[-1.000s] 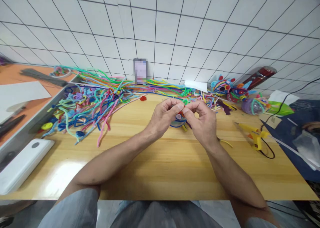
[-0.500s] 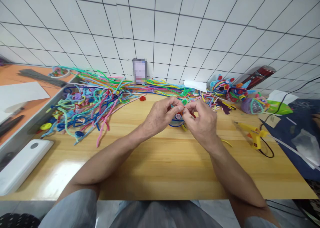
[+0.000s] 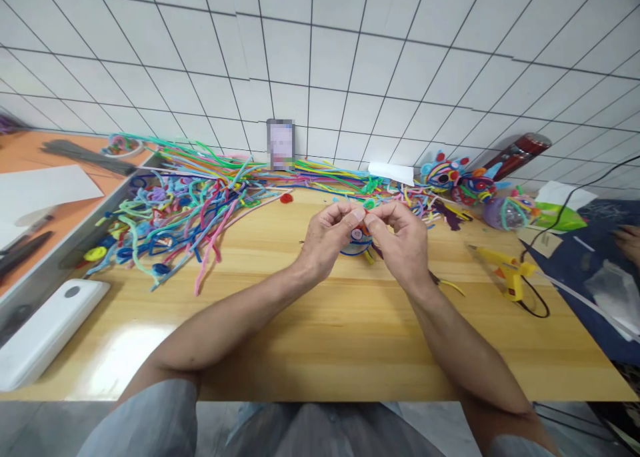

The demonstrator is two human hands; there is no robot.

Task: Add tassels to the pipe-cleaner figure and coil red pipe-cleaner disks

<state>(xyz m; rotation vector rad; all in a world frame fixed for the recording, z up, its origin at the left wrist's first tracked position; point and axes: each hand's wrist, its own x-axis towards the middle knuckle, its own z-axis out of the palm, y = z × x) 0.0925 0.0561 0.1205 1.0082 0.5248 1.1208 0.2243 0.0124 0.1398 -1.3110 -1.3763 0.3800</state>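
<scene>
My left hand (image 3: 327, 238) and my right hand (image 3: 400, 243) meet above the middle of the wooden table, fingertips pinched together. A tiny reddish bit shows between the fingertips, too small to name. Just beneath and behind them lies a round craft piece (image 3: 357, 247) with a blue rim and an orange and white eye-like disc, partly covered by my fingers. A green fuzzy coil (image 3: 369, 204) is right behind my fingertips. Some yellow stems stick out below the craft piece.
Piled colourful fuzzy stems (image 3: 175, 217) fill the left back. A phone (image 3: 281, 145) leans on the tiled wall. A yellow glue gun (image 3: 510, 273) lies right, finished-looking figures (image 3: 443, 172) behind it, a white power bank (image 3: 50, 330) left. Another person's hand (image 3: 627, 242) shows at the right edge.
My right hand has shifted slightly left and turned a little, and my left hand is a bit more upright. Another person's hand has come into view at the right edge.
</scene>
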